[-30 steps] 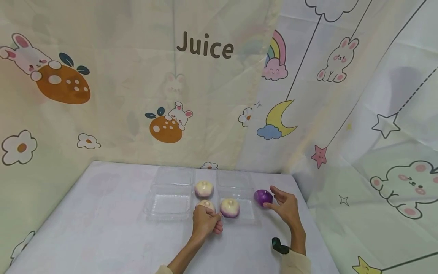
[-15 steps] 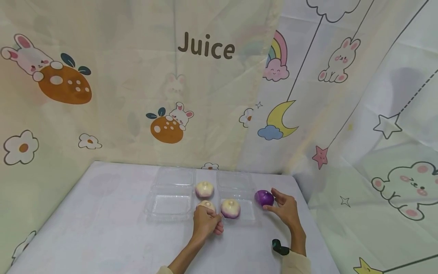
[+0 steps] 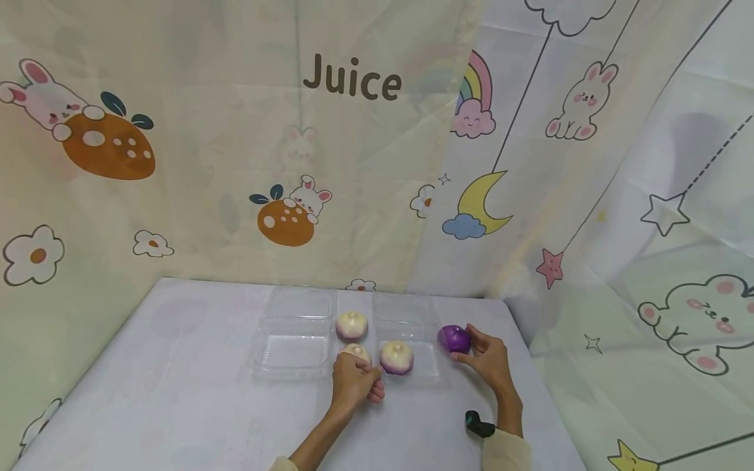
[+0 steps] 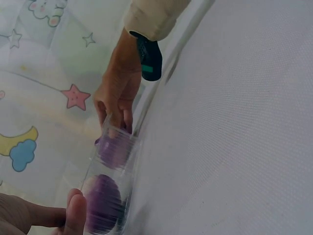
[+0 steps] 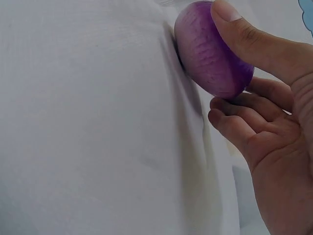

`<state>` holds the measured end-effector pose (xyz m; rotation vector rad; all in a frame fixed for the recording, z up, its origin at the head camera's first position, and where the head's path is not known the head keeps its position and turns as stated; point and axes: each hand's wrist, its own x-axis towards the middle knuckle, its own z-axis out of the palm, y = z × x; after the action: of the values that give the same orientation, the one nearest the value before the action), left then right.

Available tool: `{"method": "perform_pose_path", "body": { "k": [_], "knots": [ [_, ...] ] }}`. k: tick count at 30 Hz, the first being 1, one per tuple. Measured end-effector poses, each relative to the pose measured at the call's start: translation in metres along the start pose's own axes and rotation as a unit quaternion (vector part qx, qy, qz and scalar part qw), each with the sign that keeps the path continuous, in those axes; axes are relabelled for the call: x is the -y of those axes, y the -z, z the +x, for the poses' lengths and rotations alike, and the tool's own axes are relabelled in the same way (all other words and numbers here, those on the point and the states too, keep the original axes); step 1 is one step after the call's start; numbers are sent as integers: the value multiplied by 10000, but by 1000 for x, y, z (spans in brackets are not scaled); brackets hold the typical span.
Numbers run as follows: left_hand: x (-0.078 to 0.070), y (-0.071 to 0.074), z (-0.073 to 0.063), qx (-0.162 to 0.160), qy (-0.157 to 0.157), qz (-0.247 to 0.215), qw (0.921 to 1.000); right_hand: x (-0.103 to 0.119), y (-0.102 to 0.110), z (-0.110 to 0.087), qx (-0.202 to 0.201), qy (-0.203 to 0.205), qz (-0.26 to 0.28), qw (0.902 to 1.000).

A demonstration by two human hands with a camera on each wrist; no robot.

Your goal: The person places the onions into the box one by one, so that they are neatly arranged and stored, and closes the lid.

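Note:
My right hand point(image 3: 490, 358) holds a purple onion point(image 3: 455, 339) at the far right of the table, thumb on one side and fingers on the other. In the right wrist view the onion point(image 5: 210, 54) shows a paler, streaked side. My left hand point(image 3: 353, 384) has its fingers curled at a cream-topped onion point(image 3: 356, 352), whose front it hides. Just right of that hand, another cream-and-purple onion point(image 3: 397, 358) sits in the right clear plastic box point(image 3: 429, 367). A third cream-topped onion point(image 3: 351, 324) lies behind, between the two boxes.
A second clear plastic box point(image 3: 294, 350) stands on the left with its lid point(image 3: 302, 303) folded back. Both boxes rest on a white-covered table point(image 3: 194, 399). A printed curtain point(image 3: 206, 163) hangs right behind the table. A dark band point(image 3: 480, 424) sits at my right wrist.
Both hands stay in nearly the same places. The purple onion in my right hand shifts only slightly, and the other onions keep their spots.

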<state>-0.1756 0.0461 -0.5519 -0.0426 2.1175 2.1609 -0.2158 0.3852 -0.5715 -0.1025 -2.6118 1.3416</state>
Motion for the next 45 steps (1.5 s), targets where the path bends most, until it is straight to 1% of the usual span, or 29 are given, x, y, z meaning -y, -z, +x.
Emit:
{"method": "perform_pose_path", "body": {
  "k": [9, 15, 21, 32, 41, 45],
  "knots": [
    [0, -1, 1, 11, 76, 10, 10000, -6, -3, 4, 30, 98, 148, 9998],
    [-1, -1, 1, -5, 65, -15, 10000, -4, -4, 7, 43, 125, 156, 9998],
    [0, -1, 2, 31, 26, 10, 10000, -1, -6, 6, 76, 43, 269, 9996],
    [2, -1, 2, 28, 28, 93, 9999, -1, -9, 3, 71, -122, 216, 9997],
    [1, -2, 2, -9, 18, 107, 9999, 0, -10, 2, 19, -37, 301, 9995],
    [0, -1, 0, 0, 0, 80, 10000, -2, -10, 2, -7, -72, 307, 9995]
  ]
}}
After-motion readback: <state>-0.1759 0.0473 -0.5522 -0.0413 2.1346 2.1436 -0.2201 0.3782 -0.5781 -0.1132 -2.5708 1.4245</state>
